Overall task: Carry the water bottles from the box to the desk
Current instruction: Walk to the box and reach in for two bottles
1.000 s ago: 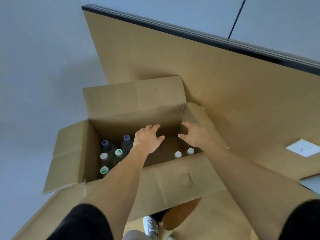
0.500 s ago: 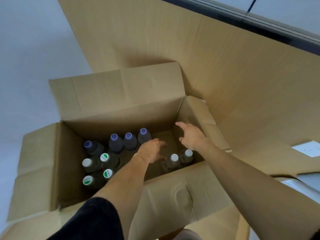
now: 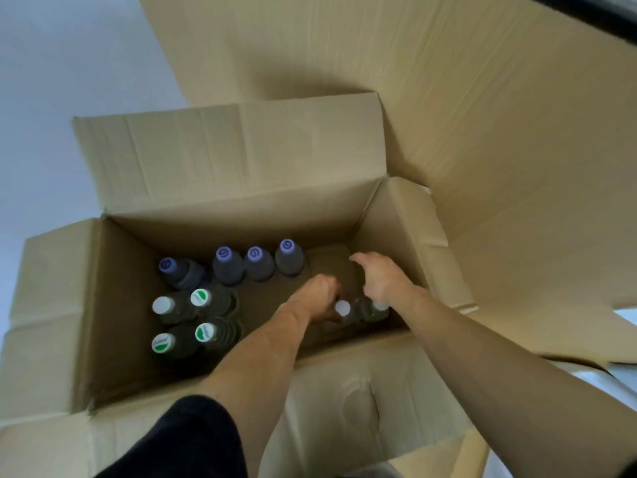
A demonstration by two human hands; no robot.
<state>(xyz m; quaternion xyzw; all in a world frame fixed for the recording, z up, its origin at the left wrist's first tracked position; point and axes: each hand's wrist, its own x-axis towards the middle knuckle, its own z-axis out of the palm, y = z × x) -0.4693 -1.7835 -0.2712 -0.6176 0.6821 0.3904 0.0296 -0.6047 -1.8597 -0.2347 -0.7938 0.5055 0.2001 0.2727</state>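
Observation:
An open cardboard box (image 3: 193, 391) stands below me with several water bottles upright inside. Purple-capped bottles (image 3: 254, 254) line the far wall, and green- and white-capped bottles (image 3: 200, 297) crowd the left side. Two white-capped bottles stand at the near right. My left hand (image 3: 319, 293) is deep in the box, its fingers curled round the left one of them (image 3: 343, 308). My right hand (image 3: 382, 281) hovers with spread fingers just above the other bottle (image 3: 374, 310), part of which it hides.
A large flat cardboard sheet (image 3: 482, 132) leans behind and to the right of the box. The box flaps (image 3: 224, 153) are folded outward on all sides. Pale floor (image 3: 51, 81) lies to the left. A white surface edge (image 3: 625, 315) shows at far right.
Both hands have gone lower into the box toward the two white-capped bottles. My left hand has curled round one. The view has closed in on the box.

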